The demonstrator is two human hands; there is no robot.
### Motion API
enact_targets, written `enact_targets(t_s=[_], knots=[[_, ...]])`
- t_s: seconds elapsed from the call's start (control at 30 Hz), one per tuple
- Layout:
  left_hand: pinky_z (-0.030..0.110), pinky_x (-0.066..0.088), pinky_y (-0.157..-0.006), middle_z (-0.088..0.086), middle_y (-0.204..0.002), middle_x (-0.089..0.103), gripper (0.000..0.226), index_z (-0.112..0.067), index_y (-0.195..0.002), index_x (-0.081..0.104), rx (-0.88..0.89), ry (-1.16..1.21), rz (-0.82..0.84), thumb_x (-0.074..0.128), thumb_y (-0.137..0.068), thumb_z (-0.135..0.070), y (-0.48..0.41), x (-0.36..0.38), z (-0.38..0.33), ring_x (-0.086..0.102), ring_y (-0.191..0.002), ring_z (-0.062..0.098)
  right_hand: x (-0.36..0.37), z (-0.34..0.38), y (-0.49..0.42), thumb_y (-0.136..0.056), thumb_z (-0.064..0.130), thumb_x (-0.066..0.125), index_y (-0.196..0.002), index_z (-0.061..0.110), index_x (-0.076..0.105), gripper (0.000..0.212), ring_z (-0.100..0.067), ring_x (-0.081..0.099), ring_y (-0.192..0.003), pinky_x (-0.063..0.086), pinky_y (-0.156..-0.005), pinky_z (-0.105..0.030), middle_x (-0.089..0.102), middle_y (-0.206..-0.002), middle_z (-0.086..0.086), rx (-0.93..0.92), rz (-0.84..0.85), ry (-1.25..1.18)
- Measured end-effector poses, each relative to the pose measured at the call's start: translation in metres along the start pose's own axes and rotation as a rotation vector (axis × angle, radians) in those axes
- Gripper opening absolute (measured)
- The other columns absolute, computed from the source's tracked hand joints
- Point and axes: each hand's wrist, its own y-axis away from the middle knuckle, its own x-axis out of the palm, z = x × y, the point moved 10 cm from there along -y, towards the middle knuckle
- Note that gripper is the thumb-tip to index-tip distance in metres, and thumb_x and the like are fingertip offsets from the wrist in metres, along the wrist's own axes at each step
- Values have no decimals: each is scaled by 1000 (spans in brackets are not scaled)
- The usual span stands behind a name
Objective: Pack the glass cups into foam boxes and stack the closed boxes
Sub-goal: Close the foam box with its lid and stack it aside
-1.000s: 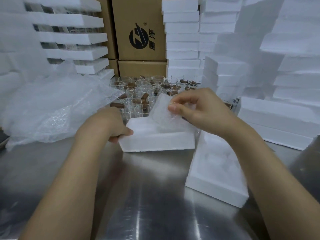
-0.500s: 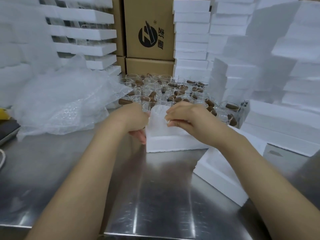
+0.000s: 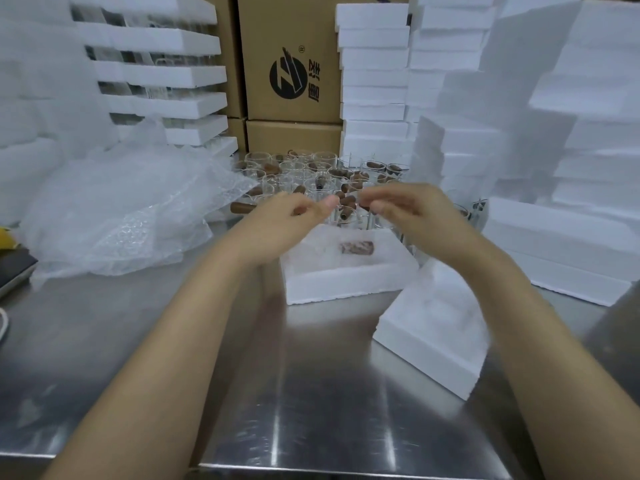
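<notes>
- Both hands hover close together over an open foam box (image 3: 346, 277) on the steel desk (image 3: 311, 393): left hand (image 3: 294, 216), right hand (image 3: 408, 209), blurred, fingers loosely curled.
- A wrapped cup (image 3: 356, 247) lies in the box.
- A foam lid (image 3: 429, 330) lies just right of it.
- Glass cups (image 3: 311, 174) stand behind; bubble wrap (image 3: 121, 209) is heaped at left.

Open white foam box (image 3: 349, 284) flat on worktop (image 3: 311, 393), brown piece under wrap inside. Clear glass cups (image 3: 304, 174) clustered upright just behind.
</notes>
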Motion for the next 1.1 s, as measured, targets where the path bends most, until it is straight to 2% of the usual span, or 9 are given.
enact_targets(t_s=[0.1, 0.2, 0.43, 0.57, 0.7, 0.83, 0.93, 0.97, 1.1], knots=[[21, 33, -88, -15, -135, 51, 83, -30, -139, 48, -12, -48, 87, 52, -71, -77, 3, 10, 1, 45, -111, -1, -22, -26, 1, -95, 15, 59, -104, 29, 72, 20, -7, 62, -101, 45, -88, -25, 69, -105, 8, 128, -44, 130], [21, 29, -91, -13, -146, 44, 81, -29, -141, 47, -18, -97, 111, 67, -72, -65, 3, 14, 1, 39, -111, -3, -4, -53, 5, -96, 20, 59, -118, 24, 68, 25, -4, 58, -98, 40, -75, -14, 66, -106, 8, 252, 150, 214], [28, 33, -99, -5, -147, 47, 83, -21, -140, 49, -59, -160, 47, 67, -72, -64, 2, 13, 2, 43, -133, 15, 8, -53, 6, -91, 20, 64, -124, 27, 64, 34, 2, 50, -85, 39, -70, -20, 55, -100, 14, 249, 240, 401], [27, 38, -84, 6, -134, 59, 77, -12, -133, 57, -64, -297, -51, 61, -77, -64, -2, 14, -2, 56, -119, 23, 12, -44, 7, -87, 16, 67, -126, 22, 63, 40, -7, 51, -85, 35, -75, -21, 55, -94, 10, 194, 269, 489], [31, 40, -75, 6, -92, 55, 54, -17, -94, 55, -61, -418, -79, 58, -77, -68, -6, 18, -1, 52, -84, 20, 15, -36, 7, -85, 8, 67, -128, 16, 62, 44, -11, 53, -91, 40, -77, -21, 63, -105, 0, 157, 266, 533], [30, 42, -92, -1, -131, 60, 87, -10, -126, 61, -27, -282, -31, 45, -70, -75, 0, 15, -5, 57, -118, 21, 0, -35, 8, -83, 4, 68, -116, 16, 69, 35, -9, 63, -91, 48, -82, -22, 68, -99, 4, 201, 213, 425], [8, 40, -72, -17, -108, 52, 65, -2, -88, 65, -22, -19, -159, 39, -88, -62, 4, -7, -4, 59, -86, 11, -33, -38, 12, -79, -3, 66, -85, 17, 75, 23, 7, 57, -55, 40, -54, -5, 65, -61, 18, 245, 97, 249], [12, 35, -56, -8, -68, 32, 58, -4, -75, 57, -47, -32, -246, 39, -95, -55, 4, -18, 1, 52, -67, 13, -37, -37, 15, -79, -2, 67, -80, 18, 76, 22, 7, 56, -51, 36, -49, -3, 64, -55, 17, 249, 125, 219], [26, 31, -49, 11, -61, 53, 43, 1, -74, 60, -189, -122, -408, 46, -100, -31, 10, -43, 22, 44, -53, 19, -5, -24, 37, -74, 18, 81, -87, 24, 77, 15, -7, 63, -70, 44, -72, -21, 76, -88, 6, 267, 516, -17]])
